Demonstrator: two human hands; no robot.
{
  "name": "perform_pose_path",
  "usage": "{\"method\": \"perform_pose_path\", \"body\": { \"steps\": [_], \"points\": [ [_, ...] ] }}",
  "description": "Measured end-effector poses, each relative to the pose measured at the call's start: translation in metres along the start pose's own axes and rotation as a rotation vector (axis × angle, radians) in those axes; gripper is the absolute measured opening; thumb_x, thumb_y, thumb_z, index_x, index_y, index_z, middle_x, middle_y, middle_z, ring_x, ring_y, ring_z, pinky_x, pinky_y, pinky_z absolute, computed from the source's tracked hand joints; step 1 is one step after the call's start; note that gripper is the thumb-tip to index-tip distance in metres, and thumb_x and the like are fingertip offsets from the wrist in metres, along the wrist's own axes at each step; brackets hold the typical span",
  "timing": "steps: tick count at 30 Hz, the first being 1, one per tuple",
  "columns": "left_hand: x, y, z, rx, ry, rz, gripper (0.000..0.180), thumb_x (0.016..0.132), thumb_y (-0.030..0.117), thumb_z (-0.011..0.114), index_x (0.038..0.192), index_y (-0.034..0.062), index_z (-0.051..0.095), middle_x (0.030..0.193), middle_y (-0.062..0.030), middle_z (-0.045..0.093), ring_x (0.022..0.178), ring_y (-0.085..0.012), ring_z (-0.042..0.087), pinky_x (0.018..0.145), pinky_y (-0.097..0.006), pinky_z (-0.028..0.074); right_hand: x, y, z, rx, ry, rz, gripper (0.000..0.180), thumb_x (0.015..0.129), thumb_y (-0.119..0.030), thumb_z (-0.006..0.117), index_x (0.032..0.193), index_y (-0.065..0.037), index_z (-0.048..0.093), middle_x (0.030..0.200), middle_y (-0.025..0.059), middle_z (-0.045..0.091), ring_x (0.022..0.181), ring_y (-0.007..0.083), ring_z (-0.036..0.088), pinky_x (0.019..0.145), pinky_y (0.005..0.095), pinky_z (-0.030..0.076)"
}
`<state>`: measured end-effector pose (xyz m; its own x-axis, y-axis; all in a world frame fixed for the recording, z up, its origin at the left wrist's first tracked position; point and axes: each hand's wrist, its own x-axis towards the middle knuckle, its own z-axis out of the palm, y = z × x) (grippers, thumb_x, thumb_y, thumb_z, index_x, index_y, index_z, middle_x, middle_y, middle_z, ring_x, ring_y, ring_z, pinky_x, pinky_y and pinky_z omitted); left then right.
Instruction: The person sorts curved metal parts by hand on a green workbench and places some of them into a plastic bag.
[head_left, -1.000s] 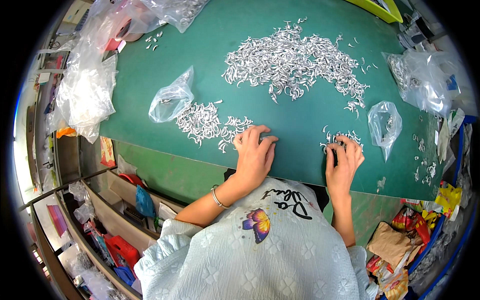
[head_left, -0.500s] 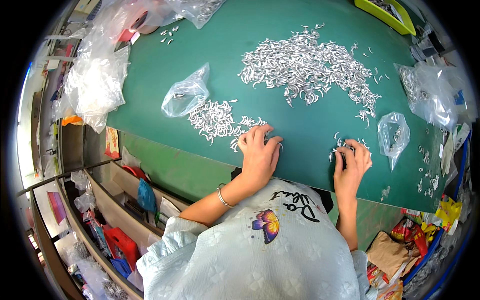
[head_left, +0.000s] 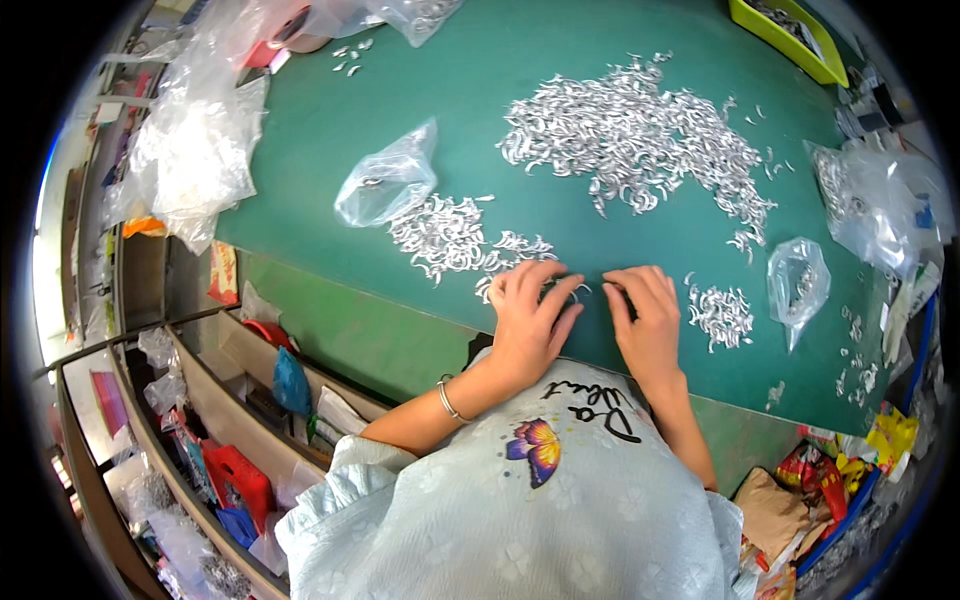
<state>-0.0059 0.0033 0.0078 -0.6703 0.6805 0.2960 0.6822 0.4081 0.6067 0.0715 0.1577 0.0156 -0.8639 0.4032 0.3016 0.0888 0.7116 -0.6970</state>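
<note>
Small silvery metal pieces (head_left: 455,235) lie heaped on the green table (head_left: 330,130), near edge; left hand (head_left: 530,310) and right hand (head_left: 648,315) rest curled over some, grip unclear

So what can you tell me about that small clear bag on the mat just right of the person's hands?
The small clear bag is thin, crinkled, glossy plastic, lying slack on the green mat. A few small silvery pieces show through it. It sits beside a little pile of silvery pieces, right of the right hand, which does not touch it.
</note>
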Motion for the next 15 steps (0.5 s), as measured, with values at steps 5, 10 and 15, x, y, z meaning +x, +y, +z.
{"method": "perform_pose_path", "body": {
  "steps": [5,10,15],
  "points": [
    [0.006,0.003,0.019,0.062,-0.089,0.081,0.028,0.077,0.010,0.075,0.104,0.0101,0.067,0.118,-0.0057,0.057,0.119,-0.0264,0.051,0.104,-0.053,0.024,-0.024,0.022,-0.053,-0.087,0.195,0.144,0.008,0.084,0.004,0.066,0.091,0.001,0.068,0.090,0.0131,0.064,0.084,0.0267,0.061,0.078,0.0343,0.048],
    [0.011,-0.011,0.013,0.138,-0.031,0.078,0.021,0.078,0.000,0.070,0.097,0.0082,0.068,0.119,-0.0060,0.059,0.122,-0.0266,0.053,0.108,-0.055,0.021,-0.064,0.069,-0.105,-0.068,0.409,0.390,0.016,0.091,0.001,0.058,0.103,0.003,0.068,0.108,0.0139,0.066,0.101,0.0238,0.062,0.092,0.0333,0.046],
    [0.024,0.019,0.032,-0.184,-0.147,0.186,0.045,0.079,-0.009,0.062,0.123,-0.0016,0.058,0.137,-0.0176,0.052,0.130,-0.0366,0.048,0.108,-0.046,0.039,-0.061,0.076,-0.104,-0.019,0.157,0.354,0.038,0.099,-0.016,0.046,0.133,-0.001,0.056,0.138,0.0188,0.055,0.133,0.0322,0.048,0.111,0.0392,0.034]
  ]
}}
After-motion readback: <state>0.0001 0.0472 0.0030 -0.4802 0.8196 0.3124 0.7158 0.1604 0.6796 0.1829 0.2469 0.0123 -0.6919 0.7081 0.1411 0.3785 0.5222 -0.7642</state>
